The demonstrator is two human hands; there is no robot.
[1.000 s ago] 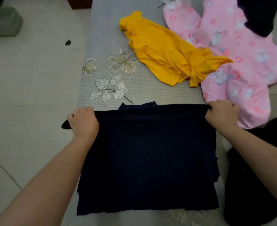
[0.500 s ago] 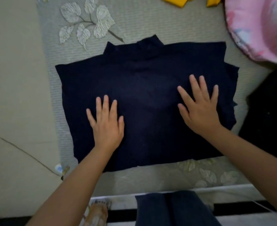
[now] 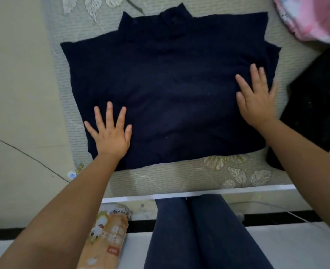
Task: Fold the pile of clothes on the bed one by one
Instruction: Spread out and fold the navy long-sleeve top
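Both palms press flat, fingers spread and gripping nothing: left hand [image 3: 110, 135] and right hand [image 3: 257, 100] smooth the navy garment [image 3: 170, 84] near the bed [image 3: 170, 179] front edge; sweeping outward should clear wrinkles.

The only printing is on the orange-and-white packet [image 3: 104, 237] on the floor by the bed's near edge: pale characters on its orange face and a small red tag lower down, all too blurred to read. The dark garment, the pink cloth and the bed cover carry no lettering
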